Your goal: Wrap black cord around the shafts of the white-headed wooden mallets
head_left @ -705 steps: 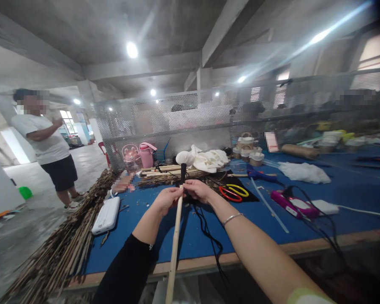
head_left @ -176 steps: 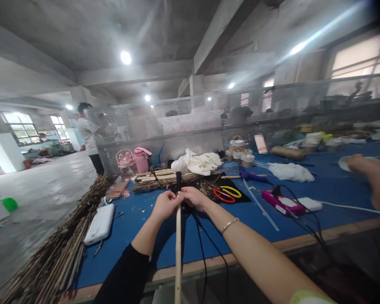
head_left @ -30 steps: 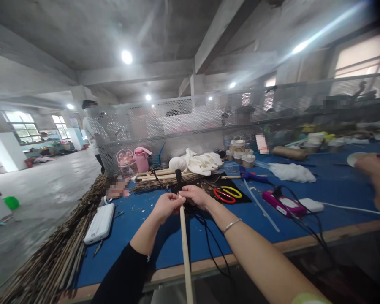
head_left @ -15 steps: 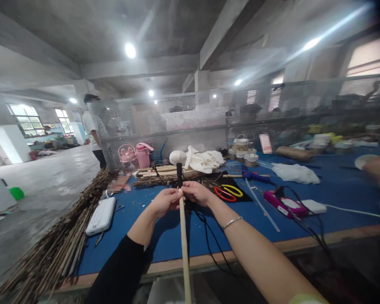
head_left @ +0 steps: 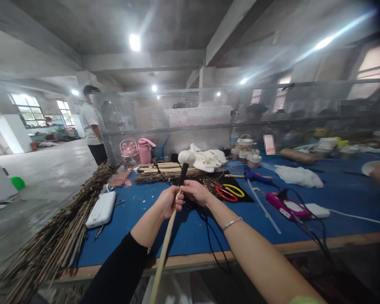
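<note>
Above the blue table [head_left: 123,217], our left hand [head_left: 170,202] grips the slanting pale stick [head_left: 166,242]; our right hand [head_left: 196,192] pinches its black wrap [head_left: 183,173]. It seems light and stiff, best held beside the wrap.

Left hand [head_left: 171,202] grips pale stick [head_left: 165,247], slanting over front edge of worktop [head_left: 190,236]; right hand [head_left: 195,191] pinches at its black wrap [head_left: 184,172]. Brown twigs [head_left: 65,228] along left edge.

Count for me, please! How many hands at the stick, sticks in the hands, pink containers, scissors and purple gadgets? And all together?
Bare hands, left hand and right hand: 2
Long pale wooden stick: 1
Pink containers, loop-handled one and strapped one: 2
Red-and-yellow-handled scissors: 1
Purple box-shaped gadget: 1
Total: 7
</note>
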`<state>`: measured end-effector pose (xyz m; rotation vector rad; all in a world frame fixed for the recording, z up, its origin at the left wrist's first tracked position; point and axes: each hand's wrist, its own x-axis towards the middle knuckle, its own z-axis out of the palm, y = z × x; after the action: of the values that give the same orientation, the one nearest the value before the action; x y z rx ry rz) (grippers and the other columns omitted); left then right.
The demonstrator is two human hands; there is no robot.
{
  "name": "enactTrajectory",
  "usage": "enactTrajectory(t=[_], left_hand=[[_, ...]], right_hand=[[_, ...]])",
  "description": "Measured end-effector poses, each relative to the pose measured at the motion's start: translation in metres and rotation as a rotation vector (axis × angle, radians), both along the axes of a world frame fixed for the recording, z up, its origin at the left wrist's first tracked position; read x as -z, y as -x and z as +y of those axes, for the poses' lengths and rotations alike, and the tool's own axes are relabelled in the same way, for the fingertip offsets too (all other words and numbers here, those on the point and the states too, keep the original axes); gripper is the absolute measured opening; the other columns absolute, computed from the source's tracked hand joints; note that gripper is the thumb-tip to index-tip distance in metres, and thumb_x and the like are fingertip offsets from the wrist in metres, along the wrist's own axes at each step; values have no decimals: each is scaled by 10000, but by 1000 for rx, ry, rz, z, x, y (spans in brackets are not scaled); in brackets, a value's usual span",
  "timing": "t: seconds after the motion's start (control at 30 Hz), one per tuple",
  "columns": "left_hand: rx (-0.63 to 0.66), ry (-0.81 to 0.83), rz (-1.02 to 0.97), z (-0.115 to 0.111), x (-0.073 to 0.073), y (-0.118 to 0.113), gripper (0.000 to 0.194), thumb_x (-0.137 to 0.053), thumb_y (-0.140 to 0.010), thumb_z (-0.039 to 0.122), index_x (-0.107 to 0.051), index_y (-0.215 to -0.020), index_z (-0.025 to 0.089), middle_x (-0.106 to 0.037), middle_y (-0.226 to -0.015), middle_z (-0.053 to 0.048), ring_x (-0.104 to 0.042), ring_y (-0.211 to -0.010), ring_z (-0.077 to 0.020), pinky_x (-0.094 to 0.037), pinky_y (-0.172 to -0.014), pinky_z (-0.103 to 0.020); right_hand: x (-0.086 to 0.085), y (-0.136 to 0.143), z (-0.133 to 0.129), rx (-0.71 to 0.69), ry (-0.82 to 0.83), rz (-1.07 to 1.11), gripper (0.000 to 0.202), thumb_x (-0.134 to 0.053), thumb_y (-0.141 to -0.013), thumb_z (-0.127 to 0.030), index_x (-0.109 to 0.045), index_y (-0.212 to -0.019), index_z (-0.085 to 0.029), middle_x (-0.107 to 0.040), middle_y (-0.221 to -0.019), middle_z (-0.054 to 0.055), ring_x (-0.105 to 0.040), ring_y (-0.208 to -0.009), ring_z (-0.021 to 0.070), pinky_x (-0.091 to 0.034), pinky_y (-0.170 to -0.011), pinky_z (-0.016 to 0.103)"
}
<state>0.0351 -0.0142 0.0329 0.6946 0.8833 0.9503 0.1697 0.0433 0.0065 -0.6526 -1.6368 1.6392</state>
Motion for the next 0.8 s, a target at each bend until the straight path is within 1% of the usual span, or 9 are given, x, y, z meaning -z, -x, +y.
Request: enactTrajectory(t=[0.07, 0.13, 0.33, 0.37, 0.43, 0.53, 0.6, 0.7, 0.8], left_hand=[[-61, -26, 22, 0, -1, -2, 149, -409, -770, 234, -374, -639, 172, -293, -462, 80, -197, -316, -18, -127, -314, -126], [-75, -61, 22, 0, -1, -3, 165, -413, -778, 254, -363, -641, 175, -285, -472, 84, -186, -322, -13, -121, -319, -124], [-1, -67, -19, -2, -1, -3, 174, -416, -790, 281, -397, -661, 166, -297, -477, 84, -185, -334, -13, -132, -331, -118], [-10, -86, 28, -2, 0, -4, 176, -423, -783, 294, -411, -665, 164, -327, -484, 77, -211, -337, -16, -146, -334, -125], [-95, -200, 234, -2, 3, -5, 176, -478, -750, 320, -443, -676, 164, -401, -504, 57, -299, -360, -33, -201, -351, -145], [-325, -499, 659, -2, 10, -5, 188, -619, -646, 299, -492, -674, 164, -485, -532, 41, -423, -453, -68, -306, -436, -177], [-422, -650, 832, 0, 12, -2, 204, -652, -625, 320, -535, -653, 155, -531, -552, 26, -464, -510, -84, -346, -501, -194], [-425, -700, 920, 2, 13, 5, 284, -636, -648, 420, -615, -647, 136, -598, -595, -16, -505, -551, -109, -368, -538, -219], [-359, -652, 906, 3, 11, 9, 330, -651, -636, 455, -644, -643, 125, -592, -557, -20, -485, -500, -103, -353, -498, -222]], right_hand=[[-2, 1, -2, -32, 8, 36, 267, -650, -705, -354, -504, -767, -139, -336, -454, -93, -167, -334, 11, -61, -331, 196], [-4, 1, -4, -59, 25, 67, 274, -663, -695, -343, -505, -790, -140, -307, -450, -101, -153, -343, 14, -59, -335, 194], [-5, 0, -4, -32, 49, 87, 296, -675, -682, -357, -514, -802, -140, -296, -440, -107, -143, -344, 16, -56, -341, 194], [-5, 0, -4, -13, 43, 77, 296, -672, -680, -363, -518, -795, -138, -314, -440, -103, -150, -339, 16, -55, -339, 197], [-4, 0, -2, 27, 26, 55, 289, -665, -679, -371, -524, -770, -136, -338, -437, -96, -166, -329, 16, -60, -335, 203], [-4, -2, 1, 65, -11, 28, 273, -650, -689, -373, -540, -747, -131, -306, -410, -101, -168, -323, 21, -61, -332, 209], [-4, -4, 3, 94, -32, 22, 261, -649, -687, -364, -544, -739, -131, -285, -400, -105, -161, -327, 24, -61, -333, 211], [-4, -5, 3, 140, -38, 2, 261, -648, -685, -369, -533, -723, -138, -281, -398, -107, -156, -328, 26, -62, -331, 210], [-2, -3, 2, 158, -52, -14, 279, -641, -693, -394, -527, -702, -139, -297, -405, -101, -172, -329, 26, -72, -327, 206]])
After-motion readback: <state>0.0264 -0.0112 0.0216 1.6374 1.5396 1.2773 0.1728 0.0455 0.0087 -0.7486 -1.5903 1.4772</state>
